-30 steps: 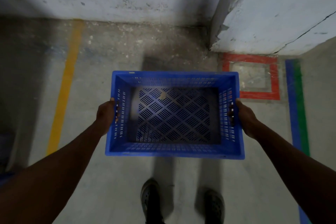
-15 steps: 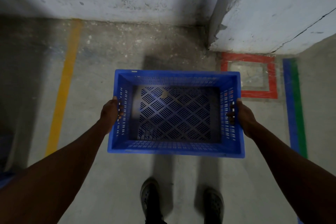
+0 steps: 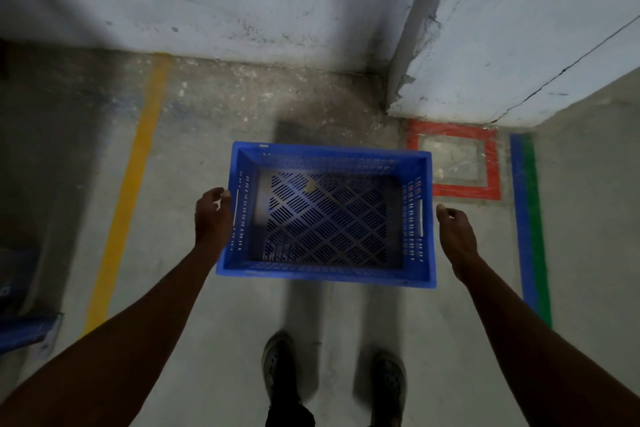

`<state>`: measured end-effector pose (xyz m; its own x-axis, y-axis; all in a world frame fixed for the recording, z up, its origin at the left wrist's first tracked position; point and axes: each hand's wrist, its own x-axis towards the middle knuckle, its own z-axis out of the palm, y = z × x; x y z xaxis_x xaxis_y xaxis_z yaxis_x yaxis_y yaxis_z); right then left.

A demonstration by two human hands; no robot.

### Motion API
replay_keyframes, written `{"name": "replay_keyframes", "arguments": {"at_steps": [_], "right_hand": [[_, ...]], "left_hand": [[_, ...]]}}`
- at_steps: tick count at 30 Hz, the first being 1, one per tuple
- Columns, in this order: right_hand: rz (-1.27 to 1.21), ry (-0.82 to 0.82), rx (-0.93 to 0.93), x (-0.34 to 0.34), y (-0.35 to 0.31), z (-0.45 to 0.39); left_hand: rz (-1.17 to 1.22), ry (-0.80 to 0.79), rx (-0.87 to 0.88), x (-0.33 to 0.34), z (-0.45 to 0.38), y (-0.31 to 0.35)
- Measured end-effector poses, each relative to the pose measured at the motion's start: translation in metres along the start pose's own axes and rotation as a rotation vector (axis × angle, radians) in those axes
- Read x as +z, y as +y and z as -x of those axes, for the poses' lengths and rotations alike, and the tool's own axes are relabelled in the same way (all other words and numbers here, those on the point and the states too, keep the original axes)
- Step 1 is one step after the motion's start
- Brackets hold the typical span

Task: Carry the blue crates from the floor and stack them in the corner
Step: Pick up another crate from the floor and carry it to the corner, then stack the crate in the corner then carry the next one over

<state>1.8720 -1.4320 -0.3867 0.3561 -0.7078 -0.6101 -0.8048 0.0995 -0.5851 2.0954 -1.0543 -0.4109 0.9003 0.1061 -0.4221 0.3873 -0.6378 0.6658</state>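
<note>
A blue slotted crate (image 3: 325, 274) sits in the middle of the view on the concrete floor, a little short of the wall corner (image 3: 388, 104). It is empty except for a small pale scrap on its bottom. My left hand (image 3: 213, 218) hovers just beside the crate's left wall, fingers loosely curled, holding nothing. My right hand (image 3: 455, 236) is off the right wall with a small gap, fingers apart and empty.
A yellow floor line (image 3: 131, 194) runs on the left. A red taped square (image 3: 453, 159) lies right of the crate, and a blue-green stripe (image 3: 528, 218) further right. Another blue object (image 3: 24, 326) shows at the left edge. My shoes (image 3: 332, 374) stand behind the crate.
Both hands have come off the crate's side handles and moved slightly outward. The crate has gone down and now rests on the floor.
</note>
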Motion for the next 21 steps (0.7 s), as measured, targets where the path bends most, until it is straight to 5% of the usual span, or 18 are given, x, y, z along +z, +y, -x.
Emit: {"name": "replay_keyframes", "arguments": {"at_steps": [6, 17, 21], "right_hand": [[-0.321, -0.194, 0.078, -0.054, -0.058, 0.124], [-0.393, -0.270, -0.067, -0.134, -0.150, 0.363], [-0.326, -0.388, -0.161, -0.146, -0.166, 0.436]], "left_hand": [[0.417, -0.094, -0.103, -0.093, 0.102, 0.051], [0.630, -0.108, -0.133, -0.288, 0.320, 0.127], [0.736, -0.004, -0.131, -0.340, 0.401, 0.134]]}}
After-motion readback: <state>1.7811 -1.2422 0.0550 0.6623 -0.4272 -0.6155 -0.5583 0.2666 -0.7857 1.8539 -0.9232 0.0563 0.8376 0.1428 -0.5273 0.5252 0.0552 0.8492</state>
